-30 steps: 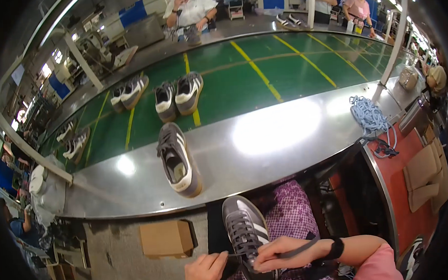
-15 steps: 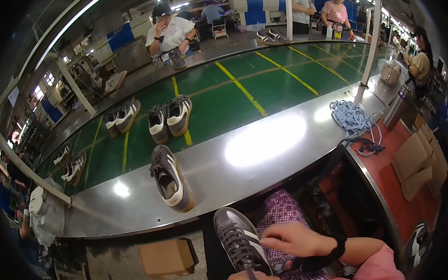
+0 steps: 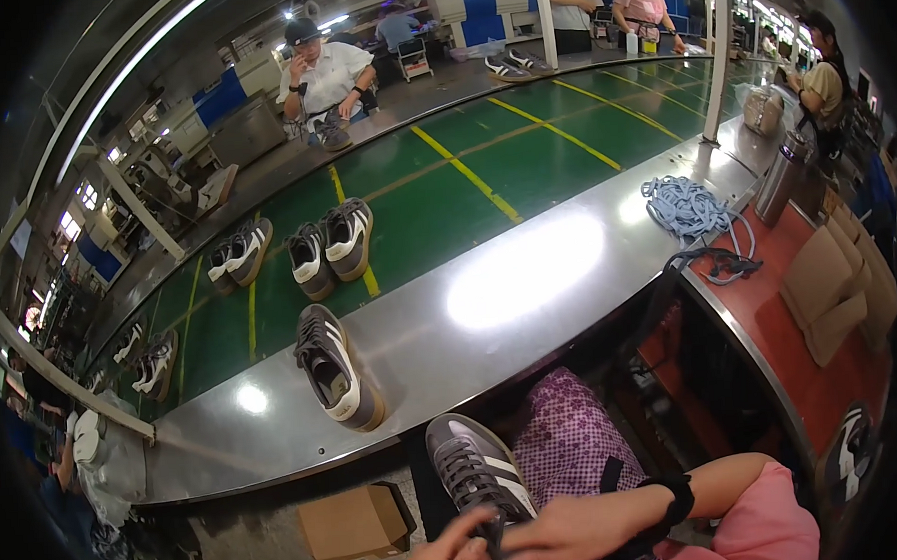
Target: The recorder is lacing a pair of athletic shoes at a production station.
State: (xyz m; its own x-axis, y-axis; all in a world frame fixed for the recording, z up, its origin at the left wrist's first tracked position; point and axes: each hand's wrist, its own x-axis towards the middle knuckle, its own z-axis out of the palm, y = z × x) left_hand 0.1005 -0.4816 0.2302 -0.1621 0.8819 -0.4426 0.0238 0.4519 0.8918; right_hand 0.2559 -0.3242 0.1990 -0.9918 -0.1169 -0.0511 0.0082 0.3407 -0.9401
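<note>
A dark grey sneaker (image 3: 468,461) with white side stripes rests at my lap, its toe toward the bench. Over the top of its laces my left hand (image 3: 448,552) and my right hand (image 3: 577,525) come together. Fingers of both are closed at the dark shoelace (image 3: 492,523), slightly blurred. A dark band circles my right wrist. On the metal ledge just ahead, a matching sneaker (image 3: 334,370) stands with its heel toward me.
Pairs of sneakers (image 3: 332,243) stand on the green conveyor belt (image 3: 415,196) beyond the metal ledge (image 3: 411,347). Blue laces (image 3: 688,207) lie heaped at right, near a steel flask (image 3: 776,181) and a red table (image 3: 745,312). A cardboard box (image 3: 351,524) sits below. Several people work around.
My right hand has moved down and left from beside the sneaker to the laces, meeting my left hand. My left hand has shifted slightly left. The whole view has tilted a little.
</note>
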